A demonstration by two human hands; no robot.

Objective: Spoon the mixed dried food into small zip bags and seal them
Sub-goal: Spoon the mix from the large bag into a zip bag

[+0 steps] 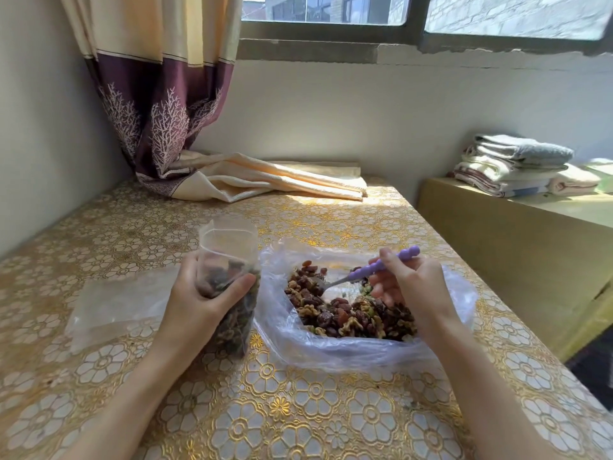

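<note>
The fingers (381,287) of the right hand (411,287) are curled around the purple beaded handle of the spoon (371,270), pinching it near the middle of its length, with the metal bowl dipped into the mixed dried food (348,313). The handle looks rigid and its bumps should give a sure hold; a grip that far back gives reach, though a loaded bowl will probably tip easily, so it wants keeping level on the way across.

The left hand (202,300) is wrapped around the small zip bag (229,277), thumb on the near face and the fingers curling round its left side, gripping it at mid-height where the contents bulge. The bag stands upright on the bench (298,410), partly filled, its mouth open at the top. The film is thin, soft and likely slick, so it would slump without that hand; holding it by the filled part seems the right place, since the empty upper part has no stiffness and the mouth needs to stay open.

The food itself, walnuts, raisins and other pieces, lies loose in a large clear plastic bag (331,353) spread open just beside the small one. It is light, dry and prone to roll off the spoon. The big bag is limp too and may drag if the spoon pushes against it.

To the left, flat on the bench, lie empty zip bags (116,303), slippery and light enough to slide.
</note>
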